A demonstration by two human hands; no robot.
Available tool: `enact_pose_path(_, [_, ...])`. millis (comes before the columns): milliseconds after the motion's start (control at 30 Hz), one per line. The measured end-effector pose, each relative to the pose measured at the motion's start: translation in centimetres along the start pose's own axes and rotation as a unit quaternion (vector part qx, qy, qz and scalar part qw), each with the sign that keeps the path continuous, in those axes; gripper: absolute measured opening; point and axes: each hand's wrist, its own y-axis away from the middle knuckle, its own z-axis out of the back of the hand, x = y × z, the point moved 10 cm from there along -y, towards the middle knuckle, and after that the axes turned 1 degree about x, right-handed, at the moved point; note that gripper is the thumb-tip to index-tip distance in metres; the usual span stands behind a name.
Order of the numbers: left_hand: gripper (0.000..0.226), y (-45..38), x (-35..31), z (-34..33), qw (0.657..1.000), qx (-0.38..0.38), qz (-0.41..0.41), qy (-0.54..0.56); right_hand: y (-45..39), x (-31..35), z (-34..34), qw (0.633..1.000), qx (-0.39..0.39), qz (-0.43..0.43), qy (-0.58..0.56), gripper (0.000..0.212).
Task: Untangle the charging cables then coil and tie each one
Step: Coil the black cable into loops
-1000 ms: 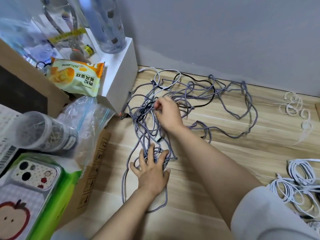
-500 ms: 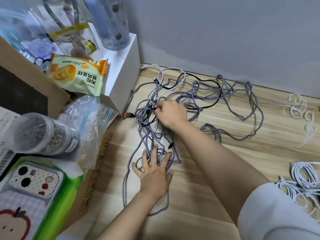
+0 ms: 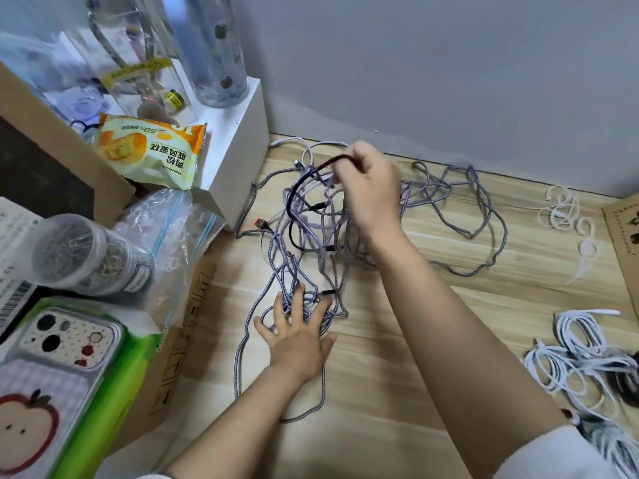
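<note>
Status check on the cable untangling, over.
Right hand pinches black cable, lifted. Left hand flat, pressing grey braided tangle. Black cable threads through the tangle.

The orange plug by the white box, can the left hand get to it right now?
Probably yes. The left hand lies flat on the tangle of cables, and the orange plug lies uncovered on the floor beyond it, but letting go frees the tangle.

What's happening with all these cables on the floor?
A person is sorting a tangle of grey braided cables on the wooden floor. The left hand presses flat on the near end of the tangle, while the right hand pinches a black cable and lifts it out. White cables lie bundled at right.
</note>
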Motion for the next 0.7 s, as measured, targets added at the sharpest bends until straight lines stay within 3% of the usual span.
enact_pose_path(133, [0.06, 0.6, -0.3, 0.9, 1.0, 0.015, 0.004, 0.014, 1.9, 2.1, 4.2, 0.986, -0.023, -0.039, -0.16, 0.021])
enact_pose_path(267, [0.04, 2.4, 0.1, 3.8, 0.999, 0.04, 0.013, -0.007, 3.8, 1.1, 5.9, 0.991, 0.03, -0.06, -0.114, 0.023])
enact_pose_path(300, [0.039, 3.2, -0.4, 5.7, 0.999, 0.016, -0.012, 0.038, 4.2, 1.0, 5.9, 0.991, 0.047, -0.066, -0.111, 0.026])
enact_pose_path(333, [0.039, 4.7, -1.5, 7.6, 0.987, 0.0, -0.043, 0.154, 4.8, 1.0, 6.3, 0.989, 0.054, -0.067, -0.12, 0.03])
enact_pose_path(367, [0.037, 6.3, -2.9, 8.8, 0.948, 0.019, -0.068, 0.311, 5.4, 1.2, 6.8, 0.987, 0.056, -0.064, -0.134, 0.031])
enact_pose_path(433, [0.054, 8.5, -6.5, 9.7, 0.788, 0.157, -0.099, 0.587, 6.4, 1.6, 6.9, 0.98, 0.064, -0.062, -0.176, 0.026])
enact_pose_path(500, [0.067, 9.4, -10.1, 10.2, 0.626, 0.285, -0.149, 0.711, 7.8, 1.5, 6.9, 0.964, 0.087, -0.091, -0.234, 0.025])
enact_pose_path(567, [0.047, 8.2, -11.7, 11.4, 0.459, 0.319, -0.162, 0.813, 9.7, 0.8, 7.1, 0.943, 0.112, -0.136, -0.281, 0.029])
enact_pose_path(600, [0.034, 7.1, -12.0, 11.6, 0.4, 0.306, -0.136, 0.853, 10.5, 0.3, 7.6, 0.936, 0.113, -0.149, -0.298, 0.035])
enact_pose_path(633, [0.025, 5.8, -11.6, 11.5, 0.367, 0.279, -0.095, 0.882, 11.3, -0.3, 8.1, 0.931, 0.109, -0.16, -0.31, 0.041])
enact_pose_path(700, [0.013, 3.3, -10.6, 11.1, 0.337, 0.203, -0.025, 0.919, 12.7, -2.1, 10.2, 0.932, 0.088, -0.183, -0.3, 0.047])
